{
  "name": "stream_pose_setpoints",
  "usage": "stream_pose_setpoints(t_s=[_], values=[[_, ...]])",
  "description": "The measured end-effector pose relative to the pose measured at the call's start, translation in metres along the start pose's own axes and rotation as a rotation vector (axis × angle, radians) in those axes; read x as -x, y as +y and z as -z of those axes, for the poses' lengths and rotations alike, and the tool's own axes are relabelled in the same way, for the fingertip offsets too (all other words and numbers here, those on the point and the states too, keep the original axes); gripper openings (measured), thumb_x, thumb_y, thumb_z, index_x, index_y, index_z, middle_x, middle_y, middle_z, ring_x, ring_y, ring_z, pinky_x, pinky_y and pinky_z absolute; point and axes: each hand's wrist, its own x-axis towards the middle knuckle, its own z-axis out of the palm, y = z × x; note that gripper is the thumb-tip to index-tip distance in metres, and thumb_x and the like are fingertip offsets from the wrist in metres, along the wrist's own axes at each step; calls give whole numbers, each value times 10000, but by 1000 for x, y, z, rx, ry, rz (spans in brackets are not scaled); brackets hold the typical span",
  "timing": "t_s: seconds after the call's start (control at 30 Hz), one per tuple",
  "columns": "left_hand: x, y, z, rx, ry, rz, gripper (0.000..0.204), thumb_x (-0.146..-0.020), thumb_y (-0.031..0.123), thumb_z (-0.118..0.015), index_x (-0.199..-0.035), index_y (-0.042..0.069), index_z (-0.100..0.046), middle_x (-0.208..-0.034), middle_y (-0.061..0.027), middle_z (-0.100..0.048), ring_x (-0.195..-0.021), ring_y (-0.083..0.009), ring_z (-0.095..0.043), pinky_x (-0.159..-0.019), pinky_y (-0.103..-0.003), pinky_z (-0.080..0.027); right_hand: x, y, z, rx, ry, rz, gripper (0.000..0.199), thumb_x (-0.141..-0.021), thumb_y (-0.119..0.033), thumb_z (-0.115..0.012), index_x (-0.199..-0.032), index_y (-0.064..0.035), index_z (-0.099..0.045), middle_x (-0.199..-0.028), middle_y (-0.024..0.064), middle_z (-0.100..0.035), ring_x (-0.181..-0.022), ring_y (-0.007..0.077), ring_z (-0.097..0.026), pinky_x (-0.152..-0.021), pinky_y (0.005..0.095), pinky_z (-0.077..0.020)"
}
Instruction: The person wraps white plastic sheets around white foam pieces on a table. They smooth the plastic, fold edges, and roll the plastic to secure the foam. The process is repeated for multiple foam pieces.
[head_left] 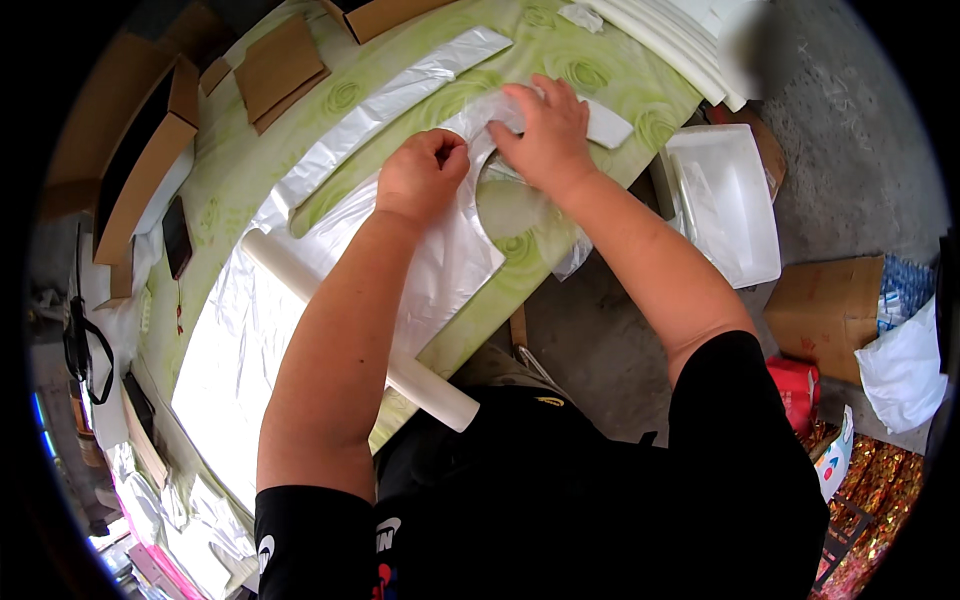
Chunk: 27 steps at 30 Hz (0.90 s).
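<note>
My left hand (423, 172) pinches the edge of a thin clear plastic bag (455, 255) that lies on a green flower-patterned tablecloth (590, 75). My right hand (545, 130) presses on the same bag just to the right, fingers spread over its upper part. The two hands are a few centimetres apart. A stack of similar plastic bags (250, 320) spreads out under my left forearm. A white roll (300, 280) lies across that stack, partly hidden by my arm.
Flat cardboard pieces (280, 65) and open cardboard boxes (150, 150) sit at the table's far left, with a dark phone (177, 235). White foam sheets (680, 40) lie at the far corner. A white foam box (725, 200) and a cardboard box (825, 310) stand on the concrete floor at right.
</note>
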Motion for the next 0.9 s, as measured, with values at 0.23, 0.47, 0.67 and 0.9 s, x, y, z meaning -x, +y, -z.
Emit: stream_pose_setpoints(t_s=[0.23,0.47,0.67,0.9], values=[[-2,-3,1,61,21,44,241,-921,289,-662,-1032,87,-729,-978,-94,-754,-908,-260,-715,-849,-359,-552,-21,29,21,-61,-75,-158,394,-907,-309,-668,-1271,-160,-656,-1394,109,-582,-1387,352,-443,-1164,641,-256],[1,-4,-4,39,-6,-51,254,-921,300,-694,-1091,120,-757,-1030,-81,-741,-925,-256,-711,-856,-356,-560,7,2,33,-258,59,430,214,-862,-205,-717,-1071,-160,-727,-1252,65,-660,-1226,307,-561,-1013,590,-396],[6,1,-2,-85,-56,-112,338,-874,360,-757,-1142,153,-759,-1112,-51,-693,-951,-223,-703,-877,-344,-559,-7,35,28,-33,-104,226,267,-825,-225,-752,-1086,-178,-726,-1244,63,-655,-1211,302,-563,-1056,545,-414],[5,5,-5,-234,-46,-156,390,-850,380,-767,-1179,171,-745,-1185,-40,-670,-982,-218,-693,-907,-338,-550,-21,47,53,269,56,258,468,-749,-299,-811,-1194,-201,-703,-1261,70,-646,-1233,306,-556,-1068,527,-408]])
